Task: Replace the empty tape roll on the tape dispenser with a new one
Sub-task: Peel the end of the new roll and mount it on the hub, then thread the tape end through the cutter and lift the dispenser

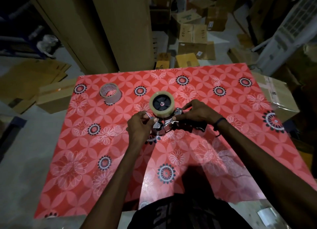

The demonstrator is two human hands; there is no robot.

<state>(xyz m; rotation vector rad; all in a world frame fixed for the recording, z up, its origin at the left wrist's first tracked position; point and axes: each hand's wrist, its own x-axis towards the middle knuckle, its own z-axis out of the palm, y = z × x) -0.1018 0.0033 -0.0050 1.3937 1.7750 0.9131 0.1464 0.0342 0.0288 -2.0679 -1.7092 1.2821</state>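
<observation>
The tape dispenser (pixel 169 124) lies on its side near the middle of the red patterned surface, its metal front parts and black handle facing the person. A full roll of clear tape (pixel 162 103) sits on its black hub, flat face up. The empty tape roll (pixel 110 93), a thin cardboard-coloured core, stands on its edge well apart, to the far left.

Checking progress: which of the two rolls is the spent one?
The empty roll lying alone at the table's far left: a bare see-through ring. The full roll sits on the dispenser.
</observation>
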